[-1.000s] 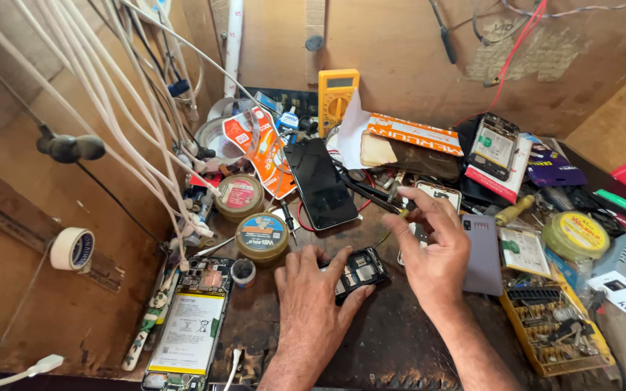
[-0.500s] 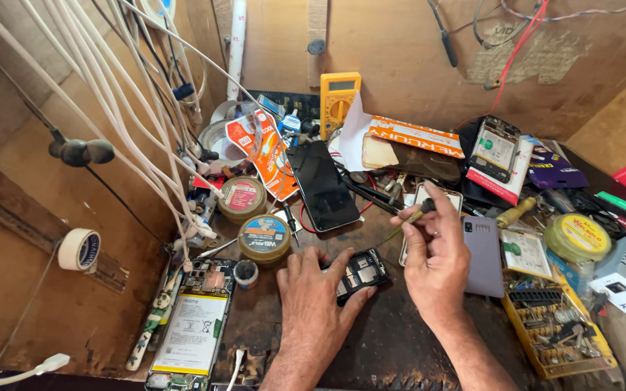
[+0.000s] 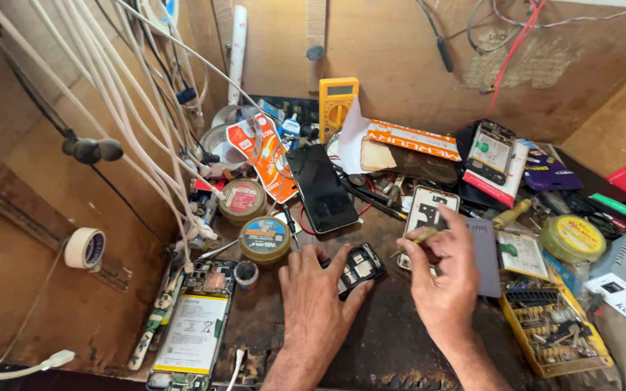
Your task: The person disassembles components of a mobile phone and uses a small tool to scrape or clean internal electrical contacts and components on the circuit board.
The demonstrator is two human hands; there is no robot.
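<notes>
Leftmost, a roll of white tape [image 3: 84,248] hangs on the wooden side wall, and a bundle of white cables [image 3: 121,108] droops down toward the bench's [image 3: 393,340] left edge. Near the front-left corner lies an opened phone with its battery showing [image 3: 193,333]. Just behind it stand two round tins, one with a blue label [image 3: 264,239] and one with a reddish label [image 3: 242,199]. The left hand [image 3: 320,304] lies palm-down near the front edge, fingers spread, its fingertips pressing on a small black phone frame [image 3: 359,266] at the middle of the bench. Behind that part, a dark phone [image 3: 322,188] lies face up, with a yellow multimeter [image 3: 337,105] propped against the back wall. The right hand [image 3: 443,279] is closed around a thin tool with a yellowish handle [image 3: 419,237], its tip pointing toward the black frame, just beside it. A grey phone back cover [image 3: 484,257] lies under that hand's far side. Toward the right edge sit a yellow-lidded round tin [image 3: 575,237] and a yellow tray of small bits [image 3: 552,333].
</notes>
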